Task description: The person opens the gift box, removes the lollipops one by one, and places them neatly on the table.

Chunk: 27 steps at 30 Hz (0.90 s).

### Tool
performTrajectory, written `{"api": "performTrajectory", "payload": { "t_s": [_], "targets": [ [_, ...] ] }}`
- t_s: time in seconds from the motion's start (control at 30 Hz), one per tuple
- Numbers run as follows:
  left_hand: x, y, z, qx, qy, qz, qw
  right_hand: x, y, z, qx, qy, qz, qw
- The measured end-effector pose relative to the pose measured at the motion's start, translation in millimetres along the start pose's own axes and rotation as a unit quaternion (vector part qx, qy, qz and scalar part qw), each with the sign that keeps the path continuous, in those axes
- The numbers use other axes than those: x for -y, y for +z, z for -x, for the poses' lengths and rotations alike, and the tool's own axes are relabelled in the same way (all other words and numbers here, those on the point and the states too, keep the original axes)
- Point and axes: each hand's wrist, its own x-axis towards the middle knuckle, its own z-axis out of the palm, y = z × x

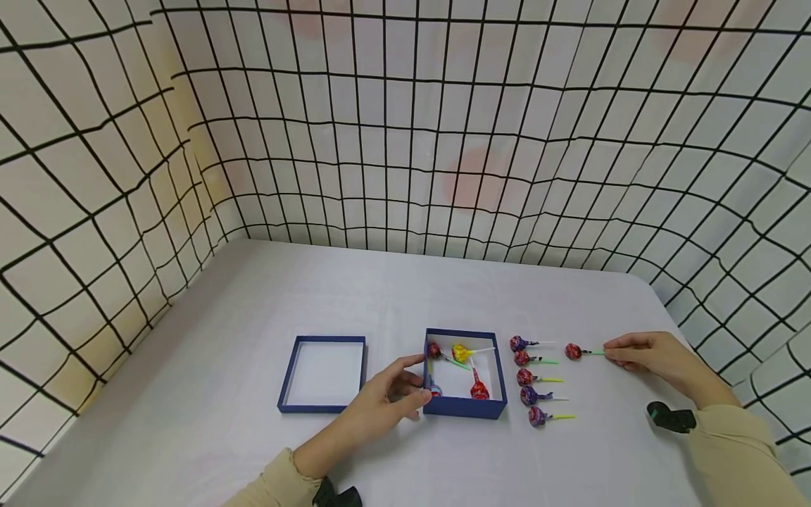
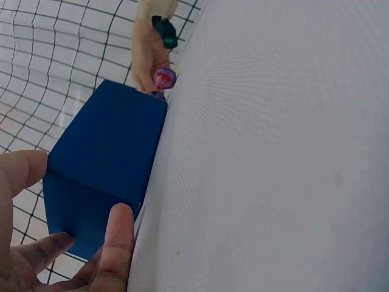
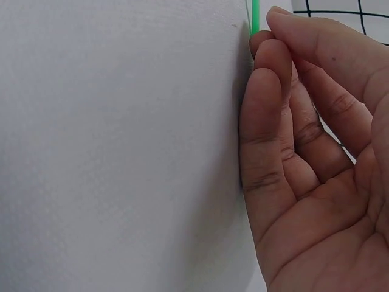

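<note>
My right hand pinches the green stick of a lollipop with a dark red wrapped head, low over the white table. In the right wrist view, the green stick runs up from the fingertips. My left hand touches the left side and near-left corner of an open blue box, its fingers loosely bent. The left wrist view shows the fingertips spread against the box's blue outer walls. Inside the box lie several lollipops, among them a yellow one and a red one.
Several lollipops stand in a column right of the box, sticks pointing right, such as a purple one. A blue-rimmed lid lies at the left, inner side up. Black grid netting over white cloth encloses the table.
</note>
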Motion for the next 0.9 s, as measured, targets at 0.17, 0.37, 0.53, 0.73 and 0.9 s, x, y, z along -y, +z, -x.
{"api": "performTrajectory", "payload": {
  "t_s": [0.17, 0.37, 0.53, 0.73, 0.9],
  "targets": [
    [-0.1, 0.4, 0.2, -0.001, 0.001, -0.001, 1.0, 2.9, -1.5, 1.3, 0.007, -0.002, 0.002, 1.0],
    [-0.8, 0.0, 0.6, -0.001, 0.001, -0.004, 1.0, 19.1, -3.2, 4.6, 0.008, -0.023, 0.037, 0.999],
    [0.0, -0.9, 1.3, 0.003, 0.004, -0.001, 1.0, 40.9, -0.5, 8.1, 0.009, -0.048, 0.047, 0.998],
    [0.7, -0.8, 1.2, 0.004, 0.007, 0.004, 1.0, 68.0, 6.5, 10.0, 0.017, -0.072, 0.054, 0.996],
    [2.4, -0.8, 0.4, 0.002, 0.007, -0.001, 1.0, 94.9, 13.0, 14.9, 0.028, -0.089, 0.054, 0.994]
  ]
}}
